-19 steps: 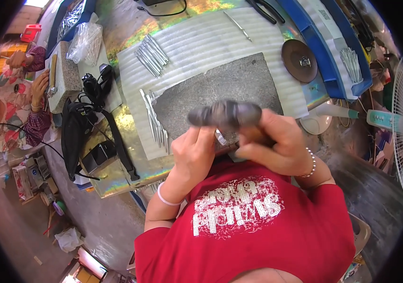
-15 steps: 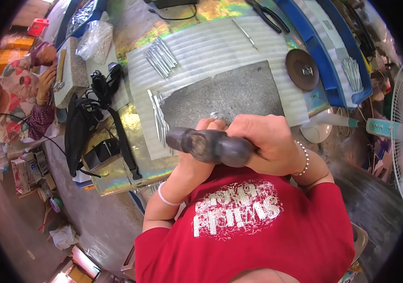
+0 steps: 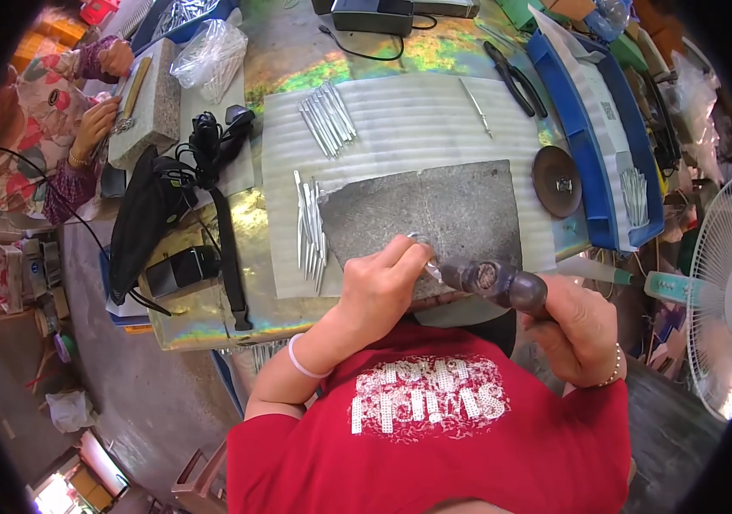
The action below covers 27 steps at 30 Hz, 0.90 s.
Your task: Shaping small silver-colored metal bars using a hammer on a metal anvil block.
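Note:
My right hand (image 3: 578,330) grips a hammer by its handle. The dark rounded hammer head (image 3: 494,284) is held up at the near right corner of a grey stone slab (image 3: 434,197). Over the slab's near part, my left hand (image 3: 386,289) is closed, thumb and fingertips pinching a small shiny metal piece (image 3: 433,271). Its exact shape is partly hidden by the fingers. The hammer head is just right of the metal piece; whether they touch I cannot tell. Left of the slab lies a bunch of silver metal rods (image 3: 308,227).
Beyond the slab, more silver rods (image 3: 328,120), a thin pointed tool (image 3: 476,107) and black-handled pliers (image 3: 516,79) lie about. A brown disc (image 3: 557,182), blue tray (image 3: 584,141) and fan (image 3: 713,291) are at right. Left are a black bag (image 3: 154,218) and another person's hand (image 3: 96,128).
My right hand and the hammer have moved right, away from my left hand, uncovering the metal piece. My left hand stays at the slab's near part. The whole view has shifted slightly.

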{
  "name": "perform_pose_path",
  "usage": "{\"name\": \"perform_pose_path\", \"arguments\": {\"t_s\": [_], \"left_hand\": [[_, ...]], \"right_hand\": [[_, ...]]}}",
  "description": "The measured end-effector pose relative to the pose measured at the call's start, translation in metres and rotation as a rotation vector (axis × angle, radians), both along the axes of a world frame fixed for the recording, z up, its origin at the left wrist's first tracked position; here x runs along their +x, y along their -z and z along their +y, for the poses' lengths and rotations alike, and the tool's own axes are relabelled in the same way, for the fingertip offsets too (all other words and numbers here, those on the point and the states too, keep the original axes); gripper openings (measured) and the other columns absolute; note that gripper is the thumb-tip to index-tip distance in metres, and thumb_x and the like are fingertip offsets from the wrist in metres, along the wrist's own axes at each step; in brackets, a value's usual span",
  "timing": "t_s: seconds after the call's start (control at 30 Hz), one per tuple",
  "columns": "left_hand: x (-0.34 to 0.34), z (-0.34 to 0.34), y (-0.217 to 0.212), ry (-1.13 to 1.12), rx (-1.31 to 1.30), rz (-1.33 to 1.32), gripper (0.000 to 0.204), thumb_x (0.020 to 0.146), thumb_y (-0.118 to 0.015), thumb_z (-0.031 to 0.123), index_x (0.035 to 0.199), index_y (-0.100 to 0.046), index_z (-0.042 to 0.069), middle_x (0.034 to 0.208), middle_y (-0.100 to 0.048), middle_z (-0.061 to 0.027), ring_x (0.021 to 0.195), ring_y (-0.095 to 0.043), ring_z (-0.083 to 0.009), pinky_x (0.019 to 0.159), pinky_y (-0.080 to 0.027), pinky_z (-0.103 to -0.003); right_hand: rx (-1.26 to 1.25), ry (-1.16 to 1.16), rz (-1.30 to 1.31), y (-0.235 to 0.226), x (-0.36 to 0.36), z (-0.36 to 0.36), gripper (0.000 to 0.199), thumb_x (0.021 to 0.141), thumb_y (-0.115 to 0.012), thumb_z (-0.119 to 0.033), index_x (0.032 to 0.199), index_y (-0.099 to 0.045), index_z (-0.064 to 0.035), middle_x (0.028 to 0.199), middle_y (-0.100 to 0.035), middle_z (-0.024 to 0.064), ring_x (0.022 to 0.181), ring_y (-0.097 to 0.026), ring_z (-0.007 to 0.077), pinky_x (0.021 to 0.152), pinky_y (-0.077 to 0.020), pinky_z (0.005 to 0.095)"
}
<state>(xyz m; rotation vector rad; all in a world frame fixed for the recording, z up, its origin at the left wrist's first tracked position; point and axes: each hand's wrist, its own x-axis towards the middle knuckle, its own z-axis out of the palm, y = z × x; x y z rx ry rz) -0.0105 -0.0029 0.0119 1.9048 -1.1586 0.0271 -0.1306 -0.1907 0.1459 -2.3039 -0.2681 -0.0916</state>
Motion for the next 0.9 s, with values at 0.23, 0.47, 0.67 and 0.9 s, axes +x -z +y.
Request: {"name": "perform_pose_path", "arguments": {"t_s": [0.23,0.47,0.67,0.9], "left_hand": [[0.0,0.0,0.001,0.008,0.069,0.015,0.026,0.063,-0.071,0.002,0.085,-0.059,0.006,0.078,-0.06,-0.0056,0.06,-0.062,-0.0229,0.049,-0.049,-0.031],[0.0,-0.001,-0.003,0.013,0.075,0.023,0.025,0.062,-0.063,-0.005,0.085,-0.058,0.005,0.076,-0.06,-0.0059,0.062,-0.063,-0.0226,0.05,-0.05,-0.031],[0.004,0.0,-0.009,0.013,0.07,0.029,0.02,0.068,-0.061,-0.003,0.086,-0.058,0.006,0.076,-0.057,-0.0073,0.057,-0.06,-0.025,0.047,-0.047,-0.033],[0.001,0.013,-0.039,0.138,-0.468,1.244,0.008,0.089,-0.059,0.007,0.092,-0.058,-0.001,0.088,-0.063,-0.0098,0.068,-0.063,-0.0127,0.059,-0.051,-0.022]], "right_hand": [[-0.09,-0.034,-0.038,0.009,-0.004,-0.001,0.057,0.069,-0.068,0.003,0.122,-0.048,0.0059,0.09,-0.062,0.0162,0.067,-0.061,0.0246,0.052,-0.0485,0.0293],[-0.471,-0.124,0.849,-0.048,-0.016,-0.006,0.043,0.075,-0.064,-0.003,0.116,-0.053,0.0055,0.079,-0.063,0.0118,0.056,-0.058,0.0227,0.048,-0.0464,0.0283],[-0.298,0.054,-0.012,-0.021,-0.003,0.007,0.045,0.073,-0.065,-0.003,0.116,-0.053,0.0043,0.076,-0.06,0.0114,0.057,-0.059,0.024,0.05,-0.0485,0.03],[-0.246,0.358,-0.092,0.05,0.005,-0.007,0.044,0.077,-0.062,0.001,0.12,-0.053,-0.002,0.08,-0.057,0.0143,0.063,-0.058,0.029,0.056,-0.0476,0.0348]]}}
